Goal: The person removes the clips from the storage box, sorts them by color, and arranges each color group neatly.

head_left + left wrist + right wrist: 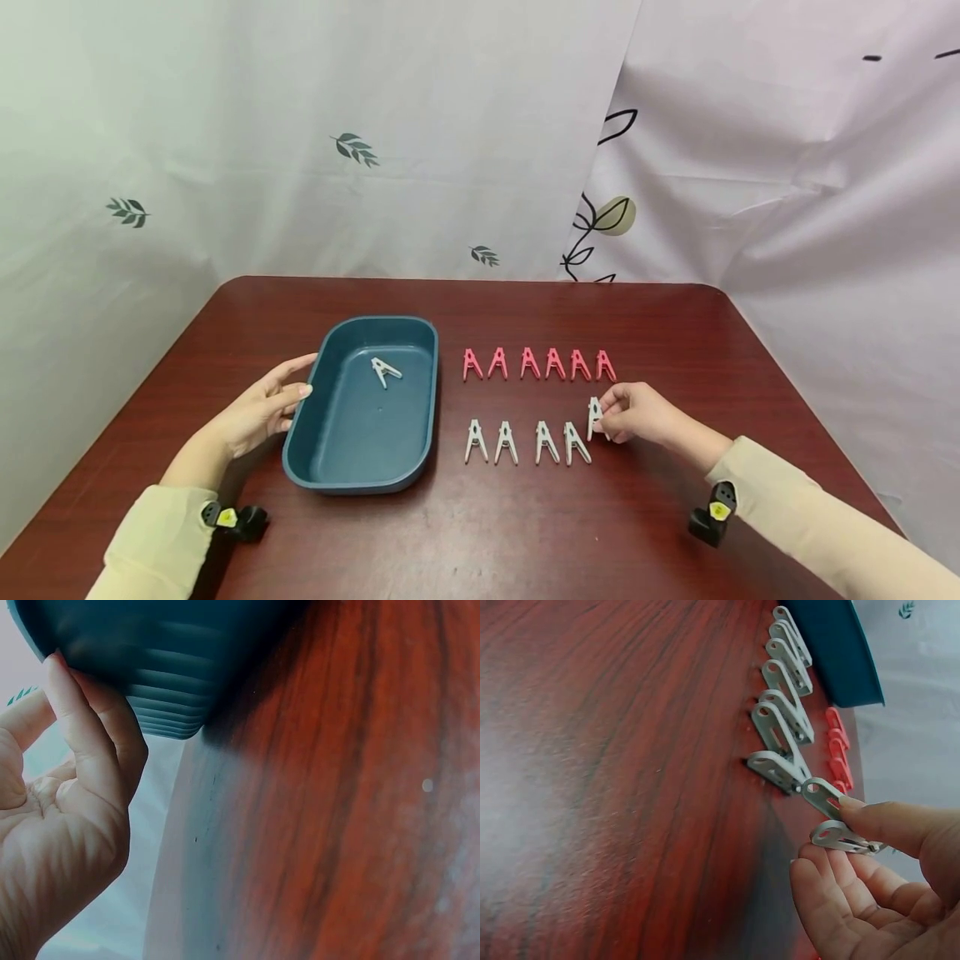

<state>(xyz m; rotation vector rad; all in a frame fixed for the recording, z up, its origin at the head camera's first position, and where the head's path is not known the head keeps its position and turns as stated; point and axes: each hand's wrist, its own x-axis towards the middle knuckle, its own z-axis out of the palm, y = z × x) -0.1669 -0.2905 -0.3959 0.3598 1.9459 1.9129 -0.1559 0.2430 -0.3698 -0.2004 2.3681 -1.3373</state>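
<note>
At the left side of a dark blue plastic bin (298, 467), my left hand (258, 412) holds the rim, its thumb over the edge. In the left wrist view the fingers meet the bin's ribbed outer wall (172, 675). One white clothespin (386, 369) lies inside the bin. My right hand (633, 412) pinches another white clothespin (594, 412) between thumb and fingers, at the right end of a row. The right wrist view shows its two handle ends, with the thumb on one (823, 796). Several white clothespins (506, 442) stand in that row on the table.
Behind the white row stands a row of several red clothespins (528, 364). Both rows are right of the bin on a dark reddish wooden table (480, 550). A pale curtain (450, 100) with leaf prints hangs beyond the table's back edge.
</note>
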